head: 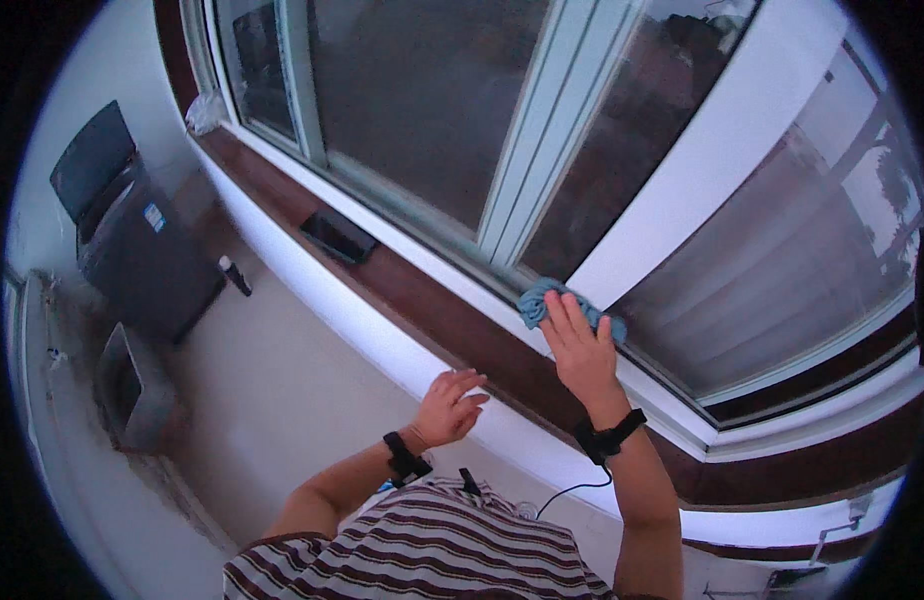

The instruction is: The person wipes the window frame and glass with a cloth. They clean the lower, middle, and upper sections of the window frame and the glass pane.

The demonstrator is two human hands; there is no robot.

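My right hand lies flat with fingers spread over a crumpled blue-green cloth, pressing it against the lower white window frame where an upright meets the bottom rail. To its left, my left hand holds nothing, its fingers apart over the front edge of the dark brown windowsill. Glass panes rise beyond the sill. Black bands are on both wrists, and a thin cable runs from the right one.
A black flat object rests on the sill, and a crumpled plastic bag sits at its far left end. On the left stand a dark chair and a grey open bin. A small dark bottle-like object is near the chair.
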